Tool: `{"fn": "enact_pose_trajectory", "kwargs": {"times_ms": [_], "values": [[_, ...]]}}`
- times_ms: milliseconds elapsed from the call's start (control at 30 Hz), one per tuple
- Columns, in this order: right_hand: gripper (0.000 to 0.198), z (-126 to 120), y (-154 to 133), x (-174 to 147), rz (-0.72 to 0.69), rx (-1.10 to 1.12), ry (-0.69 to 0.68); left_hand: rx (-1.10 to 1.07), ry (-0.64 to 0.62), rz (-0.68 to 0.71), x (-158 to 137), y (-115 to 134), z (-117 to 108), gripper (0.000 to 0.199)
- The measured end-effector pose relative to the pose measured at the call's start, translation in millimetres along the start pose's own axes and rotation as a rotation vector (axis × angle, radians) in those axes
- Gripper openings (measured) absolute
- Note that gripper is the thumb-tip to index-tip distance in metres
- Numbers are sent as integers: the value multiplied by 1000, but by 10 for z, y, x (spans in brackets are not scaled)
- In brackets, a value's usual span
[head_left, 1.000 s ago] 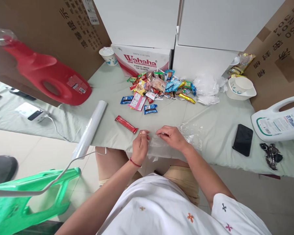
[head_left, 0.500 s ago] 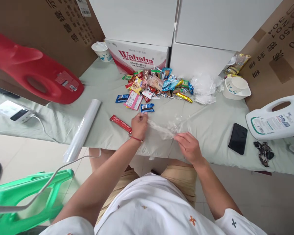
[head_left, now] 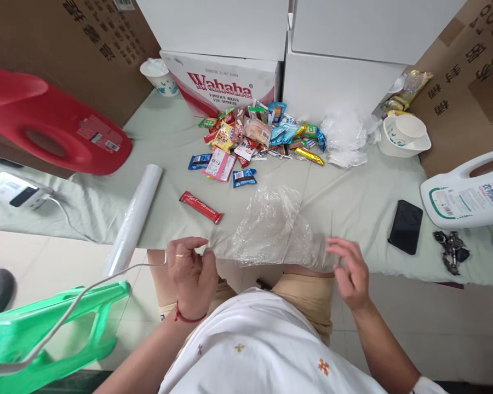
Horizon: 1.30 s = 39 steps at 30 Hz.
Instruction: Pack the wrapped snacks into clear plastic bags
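Observation:
A clear plastic bag lies spread and wrinkled along the front edge of the table. My left hand, with a ring and a red cord bracelet, is just left of the bag; its thumb and forefinger are apart and nothing shows between them. To the right of the bag, my right hand hovers with fingers loosely bent and spread, holding nothing visible. A red wrapped snack bar rests beyond my left hand. Two blue snack packets and a pink-and-white packet lie before a snack pile.
At left are a plastic roll, a red jug and a white device with a cable. Crumpled clear plastic, a white bowl, a phone, keys and a white jug are at right. Boxes stand behind.
The bunched plastic bag now lies spread out nearer the table edge. My left hand has come back toward me and left; my right hand has moved right. Both hands have let go of the bag.

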State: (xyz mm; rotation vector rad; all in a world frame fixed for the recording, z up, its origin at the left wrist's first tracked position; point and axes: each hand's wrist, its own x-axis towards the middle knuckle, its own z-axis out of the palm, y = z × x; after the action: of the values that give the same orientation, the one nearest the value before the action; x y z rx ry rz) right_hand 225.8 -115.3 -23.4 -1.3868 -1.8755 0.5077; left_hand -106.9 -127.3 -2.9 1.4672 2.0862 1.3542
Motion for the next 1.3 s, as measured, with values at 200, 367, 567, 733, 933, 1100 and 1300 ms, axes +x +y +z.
{"fn": "enact_pose_trajectory", "kwargs": {"times_ms": [200,367,567,733,933,1100,1300], "values": [[49,561,5,898,244,-28,-70,193,-483,528,433,276,857,34],[35,671,131,1026,349,-6,-23,436,-599,410,527,-98,1311,52],[42,244,470,356,530,-161,55,504,-503,383,494,-327,1111,57],[42,-36,579,296,439,-381,150,558,-535,425,480,-351,1105,60],[34,134,569,1614,237,-500,56,627,-553,420,483,-318,1095,61],[50,615,571,2710,300,-682,-163,640,-571,390,486,-291,1080,60],[36,476,437,2596,257,-695,-180,612,-542,365,496,-305,1089,60]]}}
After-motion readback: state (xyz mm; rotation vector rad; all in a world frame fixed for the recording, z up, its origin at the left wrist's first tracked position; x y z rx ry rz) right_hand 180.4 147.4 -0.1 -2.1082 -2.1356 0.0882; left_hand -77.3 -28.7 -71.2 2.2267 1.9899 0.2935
